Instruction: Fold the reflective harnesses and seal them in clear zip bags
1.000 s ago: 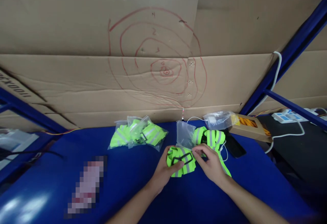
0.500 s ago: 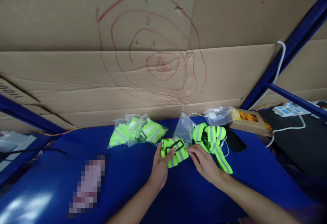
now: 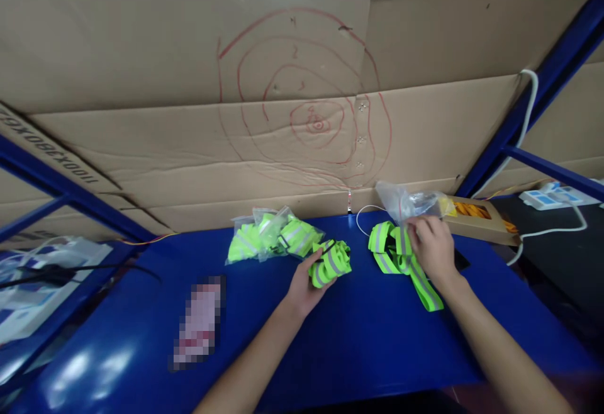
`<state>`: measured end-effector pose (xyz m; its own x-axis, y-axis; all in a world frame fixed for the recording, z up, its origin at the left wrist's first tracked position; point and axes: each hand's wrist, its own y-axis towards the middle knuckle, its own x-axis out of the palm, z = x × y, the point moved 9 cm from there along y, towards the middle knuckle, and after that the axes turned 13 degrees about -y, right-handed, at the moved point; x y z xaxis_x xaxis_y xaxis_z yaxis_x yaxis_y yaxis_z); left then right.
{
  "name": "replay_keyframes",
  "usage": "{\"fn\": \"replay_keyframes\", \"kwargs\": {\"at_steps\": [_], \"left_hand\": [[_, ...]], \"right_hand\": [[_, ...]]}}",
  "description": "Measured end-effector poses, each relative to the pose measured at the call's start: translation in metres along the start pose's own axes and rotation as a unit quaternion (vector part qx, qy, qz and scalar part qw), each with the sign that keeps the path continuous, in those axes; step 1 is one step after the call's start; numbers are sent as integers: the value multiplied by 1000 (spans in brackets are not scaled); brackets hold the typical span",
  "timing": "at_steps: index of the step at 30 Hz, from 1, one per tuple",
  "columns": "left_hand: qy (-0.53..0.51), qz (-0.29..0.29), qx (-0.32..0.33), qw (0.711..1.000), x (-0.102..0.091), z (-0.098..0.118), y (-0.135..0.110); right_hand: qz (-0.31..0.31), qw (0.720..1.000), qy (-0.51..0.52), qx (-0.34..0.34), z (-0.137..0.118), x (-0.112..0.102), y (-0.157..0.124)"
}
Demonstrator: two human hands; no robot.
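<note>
My left hand [image 3: 305,286] grips a folded neon-yellow reflective strap bundle [image 3: 331,261] with grey stripes and a black buckle, resting it on the blue table [image 3: 292,345]. My right hand [image 3: 431,249] has its fingers closed on a clear plastic bag [image 3: 395,198] lifted over a second, looser neon strap [image 3: 394,253] that trails toward me. The two hands are well apart.
A pile of bagged neon straps [image 3: 271,240] lies at the back of the table against a cardboard wall [image 3: 302,87] with red rings drawn on it. An open brown box [image 3: 476,216], a white cable [image 3: 542,231] and a power strip [image 3: 550,197] are at right. A blurred-out item [image 3: 198,321] lies at left.
My right hand left the folded bundle and moved right and back, taking the clear bag up over the loose strap. My left hand kept the bundle. The view shifted.
</note>
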<state>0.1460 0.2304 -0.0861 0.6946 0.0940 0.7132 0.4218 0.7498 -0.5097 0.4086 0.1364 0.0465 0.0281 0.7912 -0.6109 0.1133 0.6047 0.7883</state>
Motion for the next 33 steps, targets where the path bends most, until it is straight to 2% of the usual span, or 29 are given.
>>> {"fn": "replay_keyframes", "kwargs": {"at_steps": [4,7,10,13,15,17,20,24,29,33], "left_hand": [[22,-11,15,1000,-2,6,-1],[45,-47,21,998,-1,5,-8],[53,-71,18,996,-7,3,-14],[60,-91,4,994,-16,1,-16],[62,-100,-28,993,-25,-6,-18],[30,-82,-63,994,-37,-15,-21],[18,-98,-104,990,-42,-29,-29],[23,-112,-103,988,-38,-28,-33],[31,-103,-96,990,-29,-19,-33],[23,-81,-103,991,-38,-22,-32]], "right_hand": [[-97,988,3,-116,-62,9,-16],[-124,973,49,-189,-109,13,-37],[-137,951,107,-257,-142,23,-53],[-162,928,130,-311,-163,39,-65],[-157,928,146,-303,-165,44,-68],[-171,930,166,-280,-160,47,-73],[-172,926,200,-269,-151,42,-82],[-186,918,218,-275,-151,42,-87],[-169,932,223,-231,-155,39,-70],[-166,932,229,-226,-158,36,-70]]}}
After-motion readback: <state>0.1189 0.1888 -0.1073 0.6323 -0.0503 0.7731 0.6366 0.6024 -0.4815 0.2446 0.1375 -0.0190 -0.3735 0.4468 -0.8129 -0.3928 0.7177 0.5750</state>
